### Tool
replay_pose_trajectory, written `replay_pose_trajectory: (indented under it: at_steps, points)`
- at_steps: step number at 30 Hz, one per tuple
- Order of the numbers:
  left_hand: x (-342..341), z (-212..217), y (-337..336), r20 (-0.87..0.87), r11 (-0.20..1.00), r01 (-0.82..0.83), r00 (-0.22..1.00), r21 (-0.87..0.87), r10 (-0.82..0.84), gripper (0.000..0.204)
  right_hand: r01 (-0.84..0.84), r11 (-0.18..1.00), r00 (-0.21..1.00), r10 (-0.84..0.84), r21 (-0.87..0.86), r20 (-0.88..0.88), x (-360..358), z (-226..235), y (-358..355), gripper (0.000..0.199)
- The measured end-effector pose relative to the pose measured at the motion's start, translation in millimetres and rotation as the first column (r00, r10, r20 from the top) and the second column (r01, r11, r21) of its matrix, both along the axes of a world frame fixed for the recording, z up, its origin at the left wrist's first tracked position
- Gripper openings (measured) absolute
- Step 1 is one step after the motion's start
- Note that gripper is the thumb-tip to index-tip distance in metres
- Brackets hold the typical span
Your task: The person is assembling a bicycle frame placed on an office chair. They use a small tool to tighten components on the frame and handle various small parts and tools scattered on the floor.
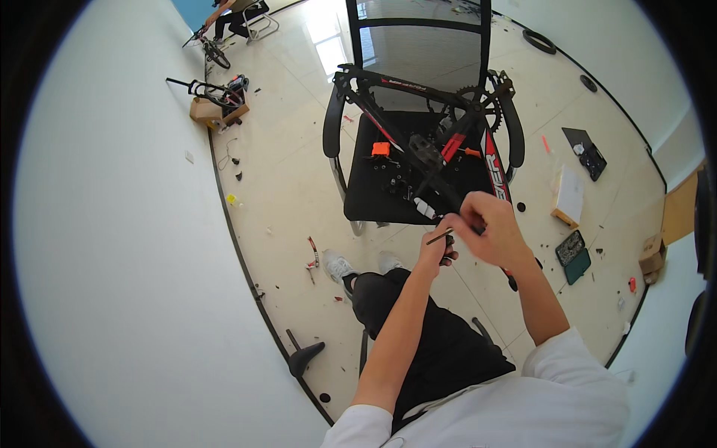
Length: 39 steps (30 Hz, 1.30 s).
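Note:
A black and red bicycle frame (388, 123) lies across a black office chair (366, 198). My left hand (432, 254) is closed around a small dark part (449, 242), just in front of the seat. A thin metal rod (439, 237) sticks out across its fingers; its kind is unclear. My right hand (489, 230) is raised just right of the left one, its fingers curled and slightly blurred, close to the lower end of the frame. What it grips, if anything, is hidden. Small loose dark parts (392, 179) and an orange item (381, 149) lie on the seat.
A green case (573, 257), a black tool case (592, 160) and a white box (569, 196) lie on the floor to the right. A bicycle saddle (305, 358) is at lower left. Boxes with bike parts (216, 110) stand by the left wall. Another person (239, 15) sits farther back.

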<state>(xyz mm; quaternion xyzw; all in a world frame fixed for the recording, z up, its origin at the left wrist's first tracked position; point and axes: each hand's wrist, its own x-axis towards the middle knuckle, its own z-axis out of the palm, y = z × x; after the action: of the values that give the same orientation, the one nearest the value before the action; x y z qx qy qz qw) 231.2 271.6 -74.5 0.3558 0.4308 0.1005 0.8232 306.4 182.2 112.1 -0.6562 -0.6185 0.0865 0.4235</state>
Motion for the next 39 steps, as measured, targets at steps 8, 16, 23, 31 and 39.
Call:
replay_pose_trajectory:
  at_steps: [8, 16, 23, 31, 39]
  points:
    - [8, 20, -11, -0.050, 0.996, 0.072, 0.996, 0.056, -0.069, 0.049, 0.061, 0.992, 0.993, -0.050, -0.109, 0.109, 43, -112, -1, 0.011]
    - [14, 10, -4, -0.008, 0.999, -0.048, 0.999, -0.020, 0.048, 0.038, 0.039, 0.969, 0.996, -0.057, -0.244, -0.067, 50, -144, -3, 0.016]
    - [14, -4, -12, 0.075, 0.987, -0.053, 0.996, 0.151, 0.042, 0.041, -0.079, 0.981, 0.987, 0.052, -0.179, -0.152, 14, -92, -17, 0.017]
    - [14, 34, -11, -0.113, 0.991, 0.059, 0.993, 0.124, -0.045, 0.044, 0.174, 0.977, 0.979, -0.185, -0.119, -0.087, 51, -97, 10, 0.031]
    - [2, 31, -5, -0.151, 0.972, 0.056, 0.988, 0.227, -0.022, 0.040, 0.255, 0.958, 0.952, -0.225, -0.130, 0.205, 53, -166, -4, 0.026]
